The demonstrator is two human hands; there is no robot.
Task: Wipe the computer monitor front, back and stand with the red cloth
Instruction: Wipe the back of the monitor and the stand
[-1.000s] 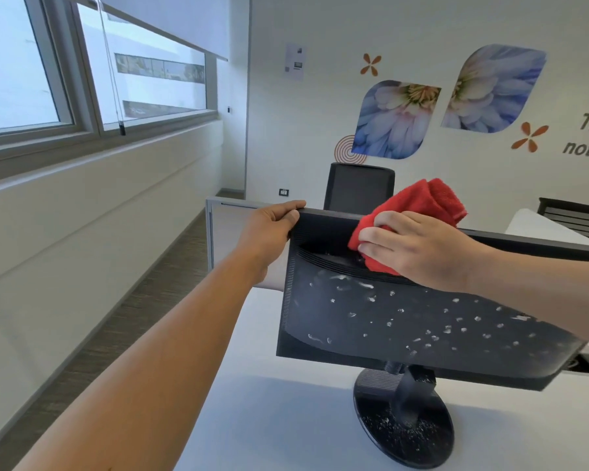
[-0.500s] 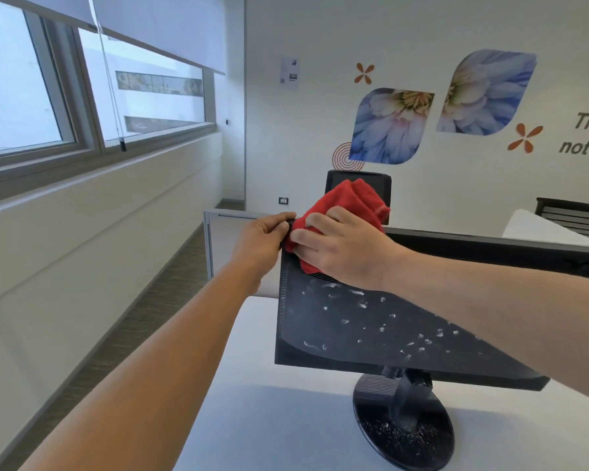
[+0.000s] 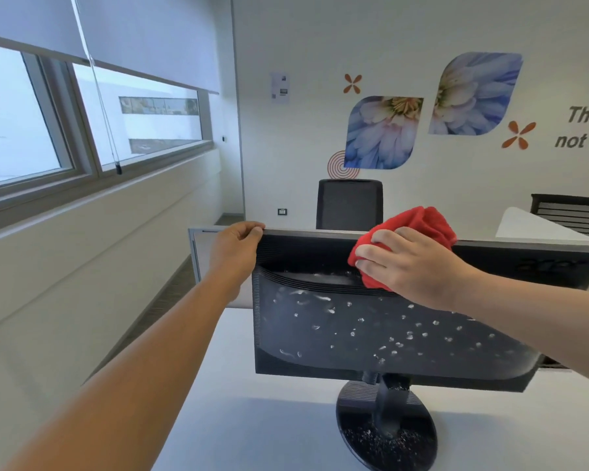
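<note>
My left hand [image 3: 235,244] grips the top left corner of the black flat computer monitor [image 3: 354,334], fingers curled over its upper edge. My right hand [image 3: 412,263] clutches the bunched red cloth [image 3: 422,222] and presses it against the upper back of the monitor, just below the top edge and right of the middle. The monitor stands upright on the white bench [image 3: 269,419], its back facing me. White flecks dot the lower back panel and the round black stand base [image 3: 385,433].
</note>
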